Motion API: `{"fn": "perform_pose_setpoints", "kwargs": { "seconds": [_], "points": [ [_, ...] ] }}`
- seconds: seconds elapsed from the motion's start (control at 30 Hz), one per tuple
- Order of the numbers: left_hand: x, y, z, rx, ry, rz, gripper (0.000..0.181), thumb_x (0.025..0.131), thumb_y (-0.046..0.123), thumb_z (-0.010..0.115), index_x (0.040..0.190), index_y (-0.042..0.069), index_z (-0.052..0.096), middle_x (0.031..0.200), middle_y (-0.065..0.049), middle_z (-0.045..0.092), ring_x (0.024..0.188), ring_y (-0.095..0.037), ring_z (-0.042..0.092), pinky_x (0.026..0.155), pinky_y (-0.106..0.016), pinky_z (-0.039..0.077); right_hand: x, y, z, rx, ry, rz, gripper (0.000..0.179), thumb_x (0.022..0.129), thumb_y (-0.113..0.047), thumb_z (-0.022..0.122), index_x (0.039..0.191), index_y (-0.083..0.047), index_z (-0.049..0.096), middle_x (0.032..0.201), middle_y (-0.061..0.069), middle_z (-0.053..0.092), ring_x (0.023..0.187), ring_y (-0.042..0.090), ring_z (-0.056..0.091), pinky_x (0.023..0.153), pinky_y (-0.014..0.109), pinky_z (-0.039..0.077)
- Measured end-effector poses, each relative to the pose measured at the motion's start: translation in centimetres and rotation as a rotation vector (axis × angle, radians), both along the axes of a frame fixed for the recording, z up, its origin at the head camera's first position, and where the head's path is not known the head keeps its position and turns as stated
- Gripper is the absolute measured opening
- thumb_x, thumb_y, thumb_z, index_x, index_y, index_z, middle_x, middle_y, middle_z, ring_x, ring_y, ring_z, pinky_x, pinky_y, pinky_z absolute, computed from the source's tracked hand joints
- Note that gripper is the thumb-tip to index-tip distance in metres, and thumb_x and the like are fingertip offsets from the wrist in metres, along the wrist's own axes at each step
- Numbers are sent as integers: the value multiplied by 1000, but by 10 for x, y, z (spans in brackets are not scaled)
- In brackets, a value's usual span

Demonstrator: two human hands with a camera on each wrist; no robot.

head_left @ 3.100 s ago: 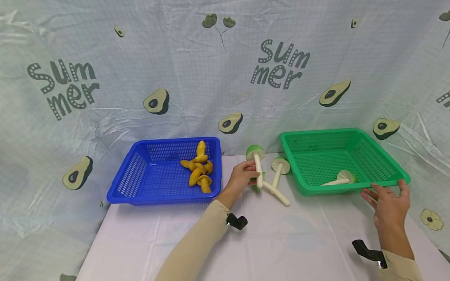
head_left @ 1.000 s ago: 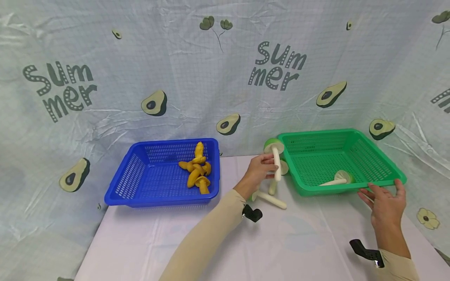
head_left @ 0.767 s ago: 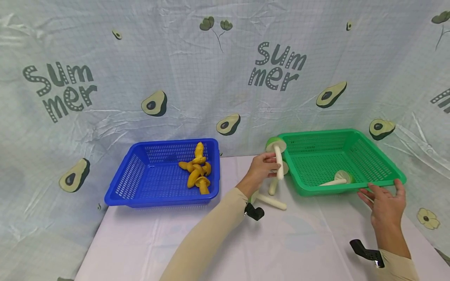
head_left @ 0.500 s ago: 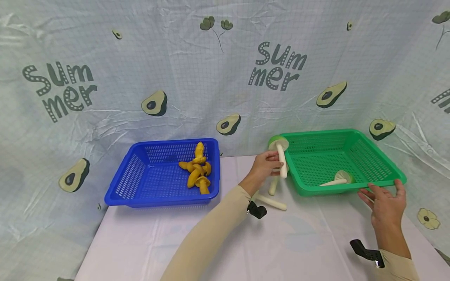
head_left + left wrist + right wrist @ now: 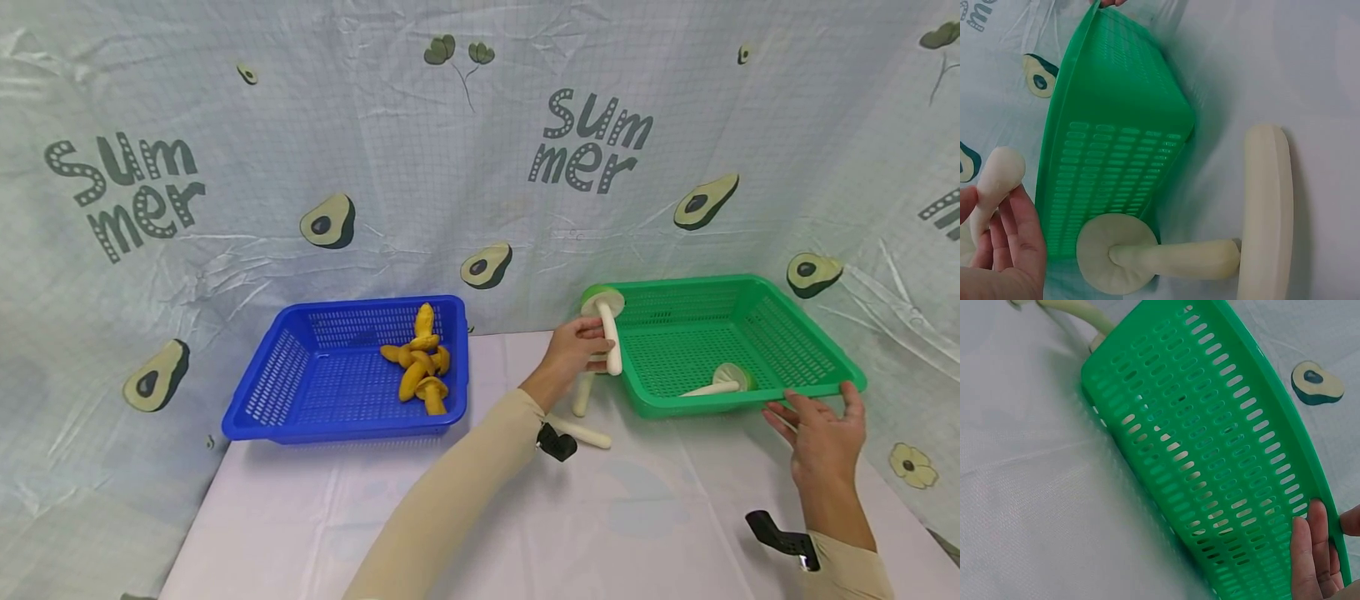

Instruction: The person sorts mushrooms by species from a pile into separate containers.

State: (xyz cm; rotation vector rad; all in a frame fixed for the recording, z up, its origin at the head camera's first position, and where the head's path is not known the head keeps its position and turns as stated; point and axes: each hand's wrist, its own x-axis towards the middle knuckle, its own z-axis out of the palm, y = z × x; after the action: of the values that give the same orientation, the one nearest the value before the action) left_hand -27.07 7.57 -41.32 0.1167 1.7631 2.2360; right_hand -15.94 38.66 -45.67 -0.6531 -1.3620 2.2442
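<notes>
My left hand point(image 5: 573, 357) pinches the stem of a toy mushroom point(image 5: 603, 302) with a green cap and white stem. It is held in the air at the left rim of the green basket point(image 5: 813, 389), cap up and slightly tilted. My right hand point(image 5: 828, 442) grips that basket's front right rim; in the right wrist view, fingers point(image 5: 1315, 550) lie on the outer wall and the thumb is across the rim. Another green-capped mushroom point(image 5: 720, 385) lies inside the basket. On the table, one mushroom point(image 5: 1116, 253) lies beside the basket wall, and a second white stem point(image 5: 1266, 206) lies across its end.
A blue basket point(image 5: 247, 421) stands on the left, with several yellow mushrooms point(image 5: 432, 392) at its right side. The white-covered table point(image 5: 637, 533) meets a printed cloth backdrop point(image 5: 420, 167) behind both baskets.
My left hand has moved right with the mushroom, from between the baskets to the green basket's left rim. The right hand keeps its grip on the rim.
</notes>
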Motion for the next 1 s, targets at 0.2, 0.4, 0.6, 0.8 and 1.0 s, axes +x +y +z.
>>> {"fn": "perform_pose_setpoints", "kwargs": {
  "seconds": [0.2, 0.4, 0.6, 0.8, 1.0],
  "points": [
    [-4, 10, 2, -10, 2, 28, 39, 90, -2, 73, 128, 7, 67, 100, -1, 66, 89, -20, 70, 77, -40, 64, -1, 0, 0, 12, -4, -4, 97, 97, -3, 67, 162, -38, 5, 86, 0, 65, 63, 17, 73, 56, 31, 62],
    [-6, 20, 5, -38, -1, 39, 38, 90, -1, 73, 127, 7, 67, 99, -1, 67, 94, -23, 70, 82, -43, 63, -1, 0, 1, 13, -11, -7, 97, 96, -4, 68, 162, -39, 5, 90, 0, 64, 64, 17, 74, 57, 31, 63],
    [-4, 29, 8, -48, 21, 40, 39, 91, 0, 74, 129, 5, 66, 99, -1, 68, 96, -24, 70, 82, -44, 63, -1, -1, 0, 21, -14, -3, 94, 98, -5, 65, 162, -39, 5, 90, -1, 64, 65, 16, 73, 57, 30, 62],
    [-2, 35, 10, -70, 33, 29, 43, 91, 1, 74, 132, 5, 64, 101, -2, 66, 94, -25, 71, 80, -40, 63, -1, -1, -1, 20, -2, -2, 97, 96, -4, 68, 162, -38, 5, 89, 0, 65, 64, 16, 73, 57, 30, 63],
    [1, 36, 8, -97, 80, -76, 57, 89, -12, 69, 142, 1, 56, 121, -11, 66, 107, -29, 70, 84, -34, 62, 0, 1, -1, 20, -1, 1, 96, 97, -6, 67, 162, -38, 4, 91, 0, 65, 65, 17, 74, 58, 31, 63]
  ]
}}
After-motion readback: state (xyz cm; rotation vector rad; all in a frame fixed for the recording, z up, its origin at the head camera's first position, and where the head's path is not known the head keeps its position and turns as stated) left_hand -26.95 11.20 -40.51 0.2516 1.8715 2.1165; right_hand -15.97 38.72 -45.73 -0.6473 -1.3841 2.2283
